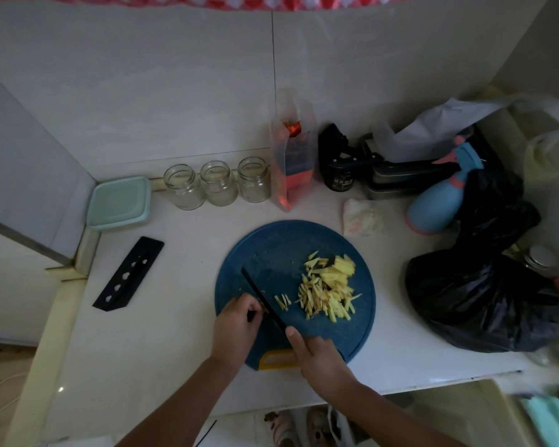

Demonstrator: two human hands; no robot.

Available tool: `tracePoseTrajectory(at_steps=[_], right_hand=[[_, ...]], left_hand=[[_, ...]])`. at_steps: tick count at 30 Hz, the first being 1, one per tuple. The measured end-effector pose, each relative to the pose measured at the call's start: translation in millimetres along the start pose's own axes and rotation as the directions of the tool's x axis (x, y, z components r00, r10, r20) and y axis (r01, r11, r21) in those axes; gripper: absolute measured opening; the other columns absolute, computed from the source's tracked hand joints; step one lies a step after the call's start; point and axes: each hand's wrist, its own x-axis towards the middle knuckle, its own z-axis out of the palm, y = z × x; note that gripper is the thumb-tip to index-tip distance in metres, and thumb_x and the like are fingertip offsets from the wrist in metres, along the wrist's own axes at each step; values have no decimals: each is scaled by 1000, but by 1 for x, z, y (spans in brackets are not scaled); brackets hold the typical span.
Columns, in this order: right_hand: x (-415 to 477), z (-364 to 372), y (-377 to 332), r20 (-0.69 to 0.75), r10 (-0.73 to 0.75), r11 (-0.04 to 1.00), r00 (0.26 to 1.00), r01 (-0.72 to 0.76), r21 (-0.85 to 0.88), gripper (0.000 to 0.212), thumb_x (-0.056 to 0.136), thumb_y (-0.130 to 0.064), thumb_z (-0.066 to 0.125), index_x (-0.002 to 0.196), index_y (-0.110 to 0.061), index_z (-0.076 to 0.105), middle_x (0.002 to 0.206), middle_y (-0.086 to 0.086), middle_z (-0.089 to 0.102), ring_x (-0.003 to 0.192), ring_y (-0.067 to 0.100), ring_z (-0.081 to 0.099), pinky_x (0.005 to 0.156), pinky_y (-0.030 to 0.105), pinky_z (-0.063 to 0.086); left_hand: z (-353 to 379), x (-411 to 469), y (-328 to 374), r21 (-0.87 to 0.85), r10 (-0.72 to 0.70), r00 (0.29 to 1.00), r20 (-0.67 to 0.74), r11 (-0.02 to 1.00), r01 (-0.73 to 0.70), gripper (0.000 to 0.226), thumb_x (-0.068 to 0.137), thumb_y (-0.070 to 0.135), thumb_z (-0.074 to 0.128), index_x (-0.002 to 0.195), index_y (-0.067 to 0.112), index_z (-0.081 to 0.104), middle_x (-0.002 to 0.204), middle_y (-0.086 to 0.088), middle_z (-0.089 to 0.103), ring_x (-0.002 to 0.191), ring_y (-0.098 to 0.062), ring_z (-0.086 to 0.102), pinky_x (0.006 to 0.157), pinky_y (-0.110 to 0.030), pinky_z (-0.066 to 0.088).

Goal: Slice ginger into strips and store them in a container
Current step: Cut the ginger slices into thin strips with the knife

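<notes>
Right hand (317, 353): wrapped round the knife (254, 285) handle, forefinger along the spine; blade runs up-left across the board (271, 246).
Left hand (236, 324): fingers curled, pinching what looks like a ginger stub (264, 308) against the blade's left face.
Strips (326, 295): heaped right of the blade, nearer the right hand.
Container (120, 201): lidded, far left, nearer the left hand.

We saw pale yellow ginger strips (326, 298) on a dark blue cutting board (271, 250) with a yellow tab (276, 359), a black knife (261, 296), a mint-green container (120, 203) far left, a blue-and-pink spray bottle (433, 204) right, and red-and-white checked cloth (304, 1) farthest.
</notes>
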Motion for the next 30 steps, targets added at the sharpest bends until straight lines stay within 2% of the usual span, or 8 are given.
tracePoseTrajectory(at_steps=[8,17,22,24,26,27,29,30], right_hand=[[1,-2,-1,17,19,999,1000,-19,-28,57,98,-52,31,55,-16,40,54,-1,42,51,9,41,65,29,37],[6,-11,-6,68,125,991,990,-127,35,58,95,-59,31,69,-11,51,65,7,51,60,17,52,60,30,42],[-1,-7,-12,25,107,992,994,-105,-62,51,99,-52,25,75,-14,50,72,6,52,73,21,52,75,34,45],[-3,-5,-16,23,111,988,994,-108,-108,32,98,-40,42,103,-10,53,76,8,55,71,23,54,65,34,43],[5,-9,-12,48,174,959,984,-158,-237,66,72,-24,79,125,-4,43,73,17,60,56,26,58,46,31,33],[6,-4,-8,34,171,957,985,-158,-244,67,72,-24,79,126,-5,43,72,17,59,54,26,57,45,31,33],[2,4,-17,-3,79,974,997,-77,-215,30,99,-38,40,110,-12,52,72,9,50,60,19,47,64,35,41],[2,4,-17,-38,67,980,997,-73,-183,42,101,-44,24,98,-13,51,68,4,43,59,17,41,71,33,40]], left_hand=[[0,-2,1,8,3,1000,5,1000,-3,26,66,-3,78,70,14,58,67,4,60,58,-11,56,48,-24,48],[-2,0,5,30,20,1000,-5,999,-20,29,65,-4,78,66,15,56,62,6,57,53,-7,51,46,-17,39],[-1,-2,4,41,1,1000,-6,999,-1,30,63,-6,77,66,14,55,61,4,55,52,-6,47,47,-15,34],[-1,-2,5,46,3,1000,-4,999,-3,30,62,-7,77,66,13,55,60,4,55,52,-7,47,46,-16,34],[0,-2,5,46,-9,1000,-6,999,9,30,62,-7,77,66,13,55,61,3,55,51,-9,48,46,-17,35],[1,-2,5,46,-21,1000,-6,999,21,30,62,-6,77,66,14,55,61,2,55,51,-11,49,46,-18,36],[2,-2,4,49,-40,999,0,998,40,29,64,-5,76,67,15,55,62,3,55,52,-11,50,46,-18,35],[2,-2,4,50,-42,999,2,998,41,29,64,-4,76,67,15,54,62,3,55,52,-11,49,46,-16,33]])
